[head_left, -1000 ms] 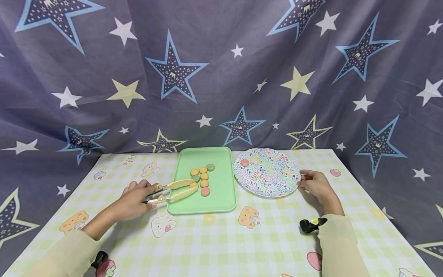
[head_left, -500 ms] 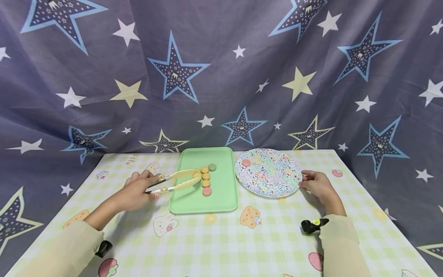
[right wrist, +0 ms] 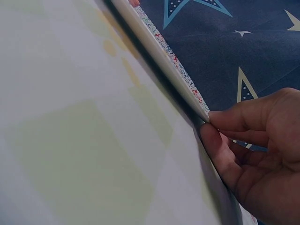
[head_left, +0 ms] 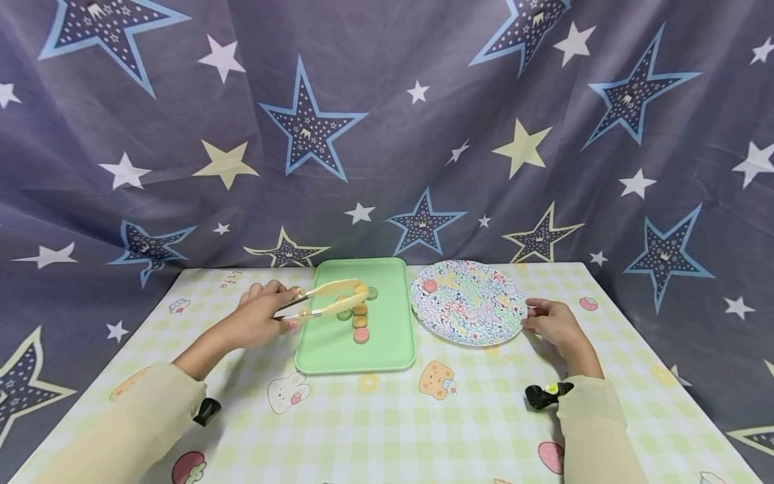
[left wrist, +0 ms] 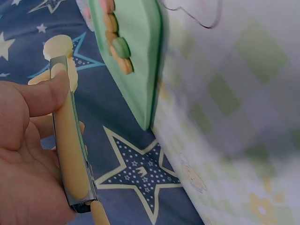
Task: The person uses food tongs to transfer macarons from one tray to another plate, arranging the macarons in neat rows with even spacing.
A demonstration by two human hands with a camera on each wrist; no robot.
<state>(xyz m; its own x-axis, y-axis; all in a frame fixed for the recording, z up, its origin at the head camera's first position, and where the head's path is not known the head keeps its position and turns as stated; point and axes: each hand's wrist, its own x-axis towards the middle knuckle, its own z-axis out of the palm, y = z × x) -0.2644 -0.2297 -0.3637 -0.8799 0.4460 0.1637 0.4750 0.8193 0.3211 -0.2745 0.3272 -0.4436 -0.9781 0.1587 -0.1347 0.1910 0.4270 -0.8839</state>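
Note:
My left hand (head_left: 256,319) grips a pair of tongs (head_left: 326,310) with cream tips, held over the green tray (head_left: 320,353). Between the tips shows a yellow macaron (head_left: 361,288), partly covered by them. On the tray lie more yellow macarons (head_left: 360,322), a pink macaron (head_left: 361,335) and green macarons (head_left: 371,293). In the left wrist view, thumb and fingers squeeze the tongs' handle (left wrist: 71,145). My right hand (head_left: 553,326) pinches the right rim of a speckled plate (head_left: 468,309). The right wrist view shows thumb and fingertips at that rim. One pink macaron (head_left: 430,286) sits on the plate's left side.
Tray and plate stand side by side at the back of a table with a green checked cloth (head_left: 363,430). A dark star-patterned curtain (head_left: 387,168) hangs right behind them. Black straps with small devices (head_left: 547,395) are at both wrists.
The tongs have risen from the tray's left part and moved right and away from me, taking a yellow macaron along. My right hand stays at the plate's rim.

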